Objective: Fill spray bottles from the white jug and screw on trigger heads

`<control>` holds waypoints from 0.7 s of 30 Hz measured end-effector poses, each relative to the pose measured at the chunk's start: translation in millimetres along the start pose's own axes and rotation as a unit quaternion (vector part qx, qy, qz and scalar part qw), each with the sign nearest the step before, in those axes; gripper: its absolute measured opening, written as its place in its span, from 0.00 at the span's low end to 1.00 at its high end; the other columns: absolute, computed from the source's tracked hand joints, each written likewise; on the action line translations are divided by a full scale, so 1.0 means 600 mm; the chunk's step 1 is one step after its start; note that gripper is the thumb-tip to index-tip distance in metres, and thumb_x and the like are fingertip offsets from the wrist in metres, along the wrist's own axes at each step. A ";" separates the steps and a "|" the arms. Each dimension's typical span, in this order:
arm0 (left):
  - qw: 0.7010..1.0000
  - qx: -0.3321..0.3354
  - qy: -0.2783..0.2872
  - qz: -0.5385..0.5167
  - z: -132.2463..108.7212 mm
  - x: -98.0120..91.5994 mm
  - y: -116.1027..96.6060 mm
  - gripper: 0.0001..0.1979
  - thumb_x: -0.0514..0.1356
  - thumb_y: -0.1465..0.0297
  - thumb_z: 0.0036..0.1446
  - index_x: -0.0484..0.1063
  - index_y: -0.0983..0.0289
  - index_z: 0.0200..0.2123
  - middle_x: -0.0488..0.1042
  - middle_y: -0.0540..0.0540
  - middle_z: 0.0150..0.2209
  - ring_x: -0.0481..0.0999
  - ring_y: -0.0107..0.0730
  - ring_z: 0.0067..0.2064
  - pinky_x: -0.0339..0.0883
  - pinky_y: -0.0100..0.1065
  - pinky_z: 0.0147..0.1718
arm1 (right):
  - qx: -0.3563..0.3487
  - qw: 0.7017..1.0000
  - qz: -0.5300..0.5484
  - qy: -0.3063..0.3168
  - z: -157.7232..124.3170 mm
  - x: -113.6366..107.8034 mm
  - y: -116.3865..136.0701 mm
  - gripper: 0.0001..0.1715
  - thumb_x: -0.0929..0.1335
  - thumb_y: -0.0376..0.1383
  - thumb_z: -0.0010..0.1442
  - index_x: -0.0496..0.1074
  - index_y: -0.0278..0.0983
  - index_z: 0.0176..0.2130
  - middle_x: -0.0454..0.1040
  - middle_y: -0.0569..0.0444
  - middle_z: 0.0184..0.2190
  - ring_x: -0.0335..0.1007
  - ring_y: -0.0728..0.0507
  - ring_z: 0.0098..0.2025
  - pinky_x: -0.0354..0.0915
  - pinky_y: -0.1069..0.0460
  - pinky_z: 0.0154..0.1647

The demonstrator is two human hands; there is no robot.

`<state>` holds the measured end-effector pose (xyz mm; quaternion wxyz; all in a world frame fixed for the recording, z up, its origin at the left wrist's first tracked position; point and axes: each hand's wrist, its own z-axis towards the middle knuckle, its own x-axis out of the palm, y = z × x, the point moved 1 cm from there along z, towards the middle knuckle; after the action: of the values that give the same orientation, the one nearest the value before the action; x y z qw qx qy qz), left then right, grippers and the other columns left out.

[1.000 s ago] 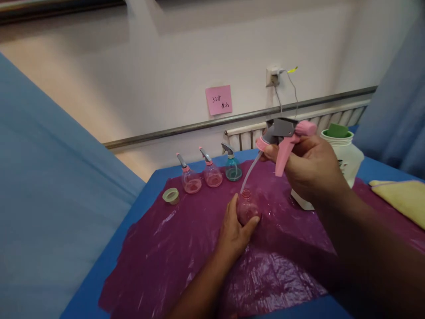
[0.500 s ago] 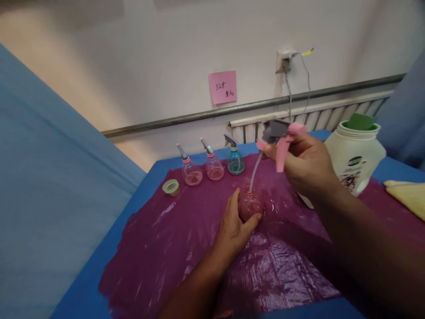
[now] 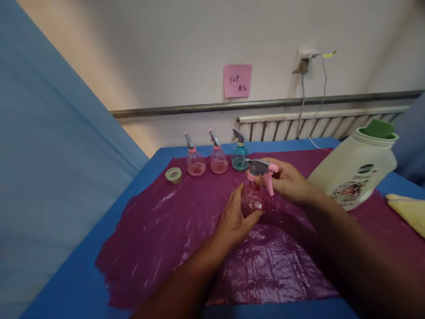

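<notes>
My left hand (image 3: 235,220) is wrapped round a small clear pink bottle (image 3: 252,200) that stands upright on the purple plastic sheet (image 3: 186,248). My right hand (image 3: 288,181) grips a grey and pink spray trigger head (image 3: 261,170), which sits on the bottle's neck. Its tube is hidden inside the bottle. Both hands meet near the middle of the sheet.
Three small spray bottles stand in a row at the back: two pink (image 3: 195,161) (image 3: 218,159) and one teal (image 3: 240,156). A green cap (image 3: 174,175) lies to their left. A large white jug (image 3: 355,170) stands at right, with a yellow cloth (image 3: 407,209) beyond it.
My right hand has come down from above and brought the spray head onto the bottle's neck, with the tube now inside. My left hand kept hold of the bottle.
</notes>
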<state>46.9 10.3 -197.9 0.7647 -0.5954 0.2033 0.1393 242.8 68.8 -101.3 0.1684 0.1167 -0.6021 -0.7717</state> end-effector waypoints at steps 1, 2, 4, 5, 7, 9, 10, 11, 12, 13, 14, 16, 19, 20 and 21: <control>1.000 0.009 0.001 -0.003 0.000 0.001 0.002 0.47 0.74 0.61 0.63 0.58 0.59 0.79 0.66 0.67 0.78 0.67 0.58 0.79 0.61 0.62 0.78 | 0.013 1.000 0.006 0.010 -0.004 0.000 -0.010 0.27 0.87 0.50 0.53 0.83 0.41 0.45 0.83 0.53 0.38 0.79 0.42 0.40 0.74 0.49 0.40; 1.000 0.017 0.001 -0.005 0.001 0.002 0.005 0.47 0.73 0.62 0.63 0.58 0.59 0.79 0.66 0.67 0.78 0.67 0.58 0.79 0.61 0.62 0.78 | 0.022 1.000 0.011 0.014 -0.008 -0.001 -0.021 0.27 0.87 0.50 0.53 0.83 0.41 0.45 0.83 0.53 0.38 0.79 0.42 0.40 0.74 0.49 0.40; 1.000 0.030 -0.001 -0.005 0.002 0.004 0.009 0.47 0.74 0.63 0.63 0.58 0.59 0.79 0.66 0.67 0.78 0.67 0.58 0.79 0.61 0.62 0.78 | 0.027 0.999 0.023 0.005 -0.016 -0.003 -0.040 0.26 0.87 0.51 0.54 0.84 0.41 0.45 0.84 0.53 0.39 0.78 0.43 0.39 0.74 0.49 0.40; 0.999 0.034 -0.003 -0.005 0.002 0.005 0.010 0.47 0.74 0.63 0.63 0.58 0.59 0.79 0.65 0.67 0.78 0.67 0.58 0.79 0.61 0.63 0.78 | 0.027 0.999 0.029 -0.002 -0.020 -0.004 -0.049 0.26 0.86 0.51 0.55 0.84 0.42 0.46 0.85 0.52 0.40 0.78 0.43 0.38 0.74 0.49 0.39; 0.999 0.036 -0.006 -0.004 0.003 0.007 0.013 0.47 0.74 0.63 0.63 0.58 0.58 0.79 0.66 0.67 0.78 0.67 0.59 0.79 0.61 0.64 0.78 | 0.024 0.999 0.037 -0.012 -0.025 -0.005 -0.062 0.27 0.86 0.52 0.56 0.85 0.42 0.48 0.86 0.51 0.42 0.77 0.43 0.37 0.74 0.49 0.36; 0.999 0.035 -0.009 -0.004 0.004 0.009 0.016 0.47 0.74 0.63 0.63 0.58 0.58 0.79 0.65 0.67 0.78 0.67 0.59 0.79 0.61 0.65 0.78 | 0.019 0.999 0.039 -0.016 -0.028 -0.005 -0.069 0.27 0.86 0.52 0.56 0.85 0.43 0.49 0.86 0.50 0.43 0.77 0.43 0.37 0.73 0.50 0.35; 0.999 0.036 -0.010 -0.004 0.004 0.010 0.017 0.47 0.74 0.63 0.63 0.58 0.57 0.79 0.65 0.66 0.79 0.67 0.59 0.79 0.61 0.65 0.77 | 0.016 0.999 0.038 -0.018 -0.030 -0.005 -0.070 0.27 0.86 0.52 0.56 0.86 0.43 0.50 0.86 0.50 0.44 0.77 0.43 0.37 0.74 0.49 0.36; 0.999 0.039 -0.011 -0.006 0.005 0.012 0.019 0.47 0.74 0.63 0.63 0.58 0.57 0.79 0.65 0.66 0.79 0.67 0.59 0.79 0.61 0.65 0.77 | 0.013 0.999 0.034 -0.020 -0.031 -0.005 -0.071 0.27 0.86 0.51 0.56 0.86 0.44 0.50 0.87 0.50 0.45 0.78 0.42 0.39 0.74 0.49 0.37; 0.999 0.044 -0.011 -0.009 0.005 0.013 0.021 0.47 0.74 0.64 0.63 0.57 0.57 0.79 0.65 0.66 0.79 0.66 0.59 0.79 0.61 0.65 0.77 | 0.009 0.999 0.031 -0.023 -0.032 -0.004 -0.071 0.27 0.86 0.51 0.56 0.86 0.44 0.50 0.87 0.50 0.45 0.79 0.41 0.40 0.76 0.48 0.39; 0.999 0.051 -0.011 -0.012 0.005 0.014 0.023 0.47 0.74 0.64 0.63 0.57 0.56 0.80 0.65 0.66 0.79 0.66 0.58 0.79 0.61 0.65 0.78 | 0.005 0.999 0.027 -0.025 -0.034 -0.004 -0.070 0.27 0.86 0.51 0.56 0.86 0.45 0.51 0.87 0.50 0.45 0.80 0.40 0.42 0.77 0.47 0.42; 0.998 0.057 -0.010 -0.015 0.005 0.014 0.024 0.48 0.74 0.64 0.64 0.56 0.56 0.80 0.65 0.66 0.79 0.66 0.58 0.79 0.61 0.65 0.78 | 0.002 0.999 0.025 -0.026 -0.035 -0.003 -0.070 0.27 0.86 0.51 0.56 0.86 0.45 0.51 0.87 0.49 0.45 0.81 0.40 0.43 0.77 0.46 0.43; 0.998 0.065 -0.008 -0.017 0.005 0.015 0.024 0.47 0.74 0.64 0.64 0.56 0.55 0.80 0.64 0.65 0.79 0.66 0.57 0.79 0.61 0.64 0.78 | 0.000 0.999 0.021 -0.027 -0.036 -0.002 -0.071 0.27 0.85 0.52 0.57 0.87 0.45 0.51 0.87 0.49 0.45 0.82 0.39 0.43 0.77 0.45 0.44; 0.998 0.064 -0.008 -0.015 0.005 0.014 0.021 0.47 0.73 0.63 0.65 0.56 0.55 0.80 0.65 0.64 0.79 0.67 0.55 0.79 0.62 0.62 0.78 | -0.004 1.000 0.010 -0.020 -0.036 -0.003 -0.074 0.25 0.84 0.53 0.60 0.87 0.45 0.52 0.87 0.49 0.44 0.82 0.39 0.43 0.77 0.45 0.43; 0.998 0.064 -0.008 -0.015 0.005 0.014 0.020 0.46 0.73 0.63 0.65 0.56 0.55 0.80 0.65 0.64 0.78 0.67 0.55 0.79 0.62 0.61 0.78 | -0.008 1.000 0.005 -0.014 -0.036 -0.003 -0.075 0.25 0.83 0.53 0.61 0.88 0.44 0.52 0.87 0.49 0.44 0.82 0.39 0.43 0.77 0.45 0.43; 0.998 0.063 -0.009 -0.015 0.005 0.014 0.020 0.46 0.73 0.63 0.65 0.56 0.55 0.80 0.66 0.63 0.78 0.67 0.55 0.78 0.63 0.61 0.78 | -0.013 1.000 0.000 -0.008 -0.036 -0.004 -0.076 0.25 0.83 0.53 0.61 0.88 0.44 0.52 0.87 0.49 0.44 0.82 0.39 0.43 0.77 0.45 0.44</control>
<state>49.2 16.1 -211.2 0.8043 -0.5481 0.1958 0.1197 248.0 60.7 -150.6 0.1645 0.1082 -0.5936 -0.7803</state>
